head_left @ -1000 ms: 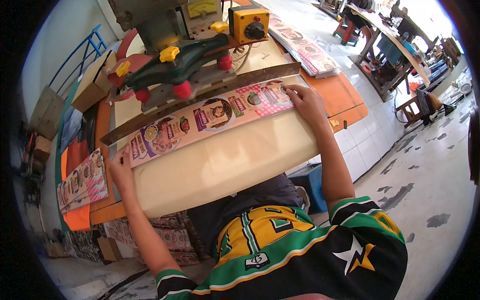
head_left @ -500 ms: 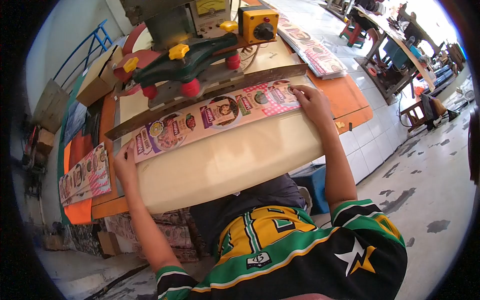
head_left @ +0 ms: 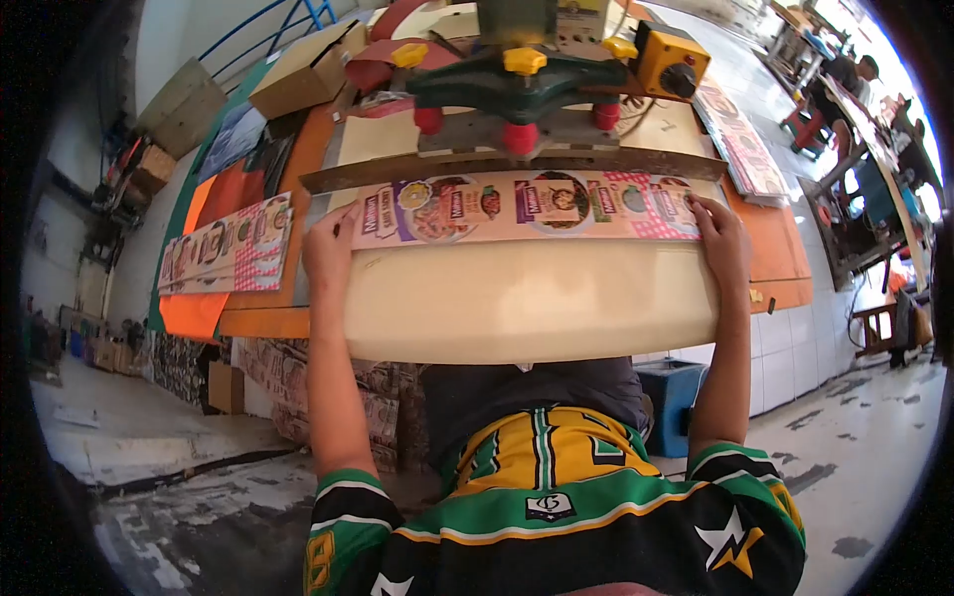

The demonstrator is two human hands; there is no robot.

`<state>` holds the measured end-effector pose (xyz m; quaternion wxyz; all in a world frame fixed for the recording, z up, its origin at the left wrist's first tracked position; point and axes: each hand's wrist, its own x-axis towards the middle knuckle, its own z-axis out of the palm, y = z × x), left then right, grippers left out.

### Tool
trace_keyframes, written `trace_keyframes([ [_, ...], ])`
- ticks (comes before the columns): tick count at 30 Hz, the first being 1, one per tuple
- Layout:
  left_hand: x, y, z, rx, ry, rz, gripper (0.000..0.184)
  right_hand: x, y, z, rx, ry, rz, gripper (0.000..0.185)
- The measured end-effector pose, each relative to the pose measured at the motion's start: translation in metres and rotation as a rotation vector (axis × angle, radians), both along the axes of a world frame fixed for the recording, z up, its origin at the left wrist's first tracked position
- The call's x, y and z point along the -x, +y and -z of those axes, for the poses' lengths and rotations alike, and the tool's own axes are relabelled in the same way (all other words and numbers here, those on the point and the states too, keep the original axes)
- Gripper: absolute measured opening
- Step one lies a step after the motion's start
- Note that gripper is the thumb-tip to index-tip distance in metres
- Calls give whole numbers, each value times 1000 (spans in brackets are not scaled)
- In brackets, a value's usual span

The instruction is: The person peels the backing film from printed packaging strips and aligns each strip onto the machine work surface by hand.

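A long printed strip (head_left: 527, 207) lies on a cream sheet (head_left: 537, 298) that curves down over the front edge of the table. At the strip's left end, my left hand (head_left: 330, 248) pinches its corner between thumb and fingers. My right hand (head_left: 720, 233) holds the opposite end with bent fingers. Just behind the strip runs a long metal bar (head_left: 417, 176) below a dark green press head (head_left: 517, 89) with yellow knobs and red feet. The strip's back edge is close to the bar.
Stacked printed strips (head_left: 229, 243) rest at the left, and another stack (head_left: 740, 139) at the back right. A yellow control box (head_left: 671, 62) sits beside the press. A cardboard box (head_left: 308, 70) stands back left. Another person (head_left: 845, 74) is at a far right bench.
The view has turned, so the strip and press now appear level and farther right. Both hands remain at the strip's two ends.
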<state>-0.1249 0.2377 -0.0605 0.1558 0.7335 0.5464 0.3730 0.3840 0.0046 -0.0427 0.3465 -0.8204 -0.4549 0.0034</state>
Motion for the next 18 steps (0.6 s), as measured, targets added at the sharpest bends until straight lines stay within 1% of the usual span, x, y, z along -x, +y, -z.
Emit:
trace_keyframes([
  [2, -1, -1, -1, 10, 18, -18, 30, -5, 2, 5, -12, 13, -27, 31],
  [5, -1, 0, 1, -47, 44, -28, 30, -7, 2, 9, -31, 40, -50, 31],
  [8, -4, -4, -3, -14, 24, -27, 31, -5, 3, 9, -44, 57, -42, 31],
  [11, -3, -8, -7, 6, 16, -41, 31, -9, 3, 12, -86, 10, -76, 32],
  [13, -1, -5, -5, 11, 30, -24, 31, -11, 4, 11, -22, 35, -44, 32],
  [16, -2, -6, -4, -36, 6, -24, 31, -8, 3, 7, -13, 11, -44, 33],
  [18, -3, -7, -6, -21, 14, -37, 31, -5, 3, 5, -35, 18, -54, 32],
])
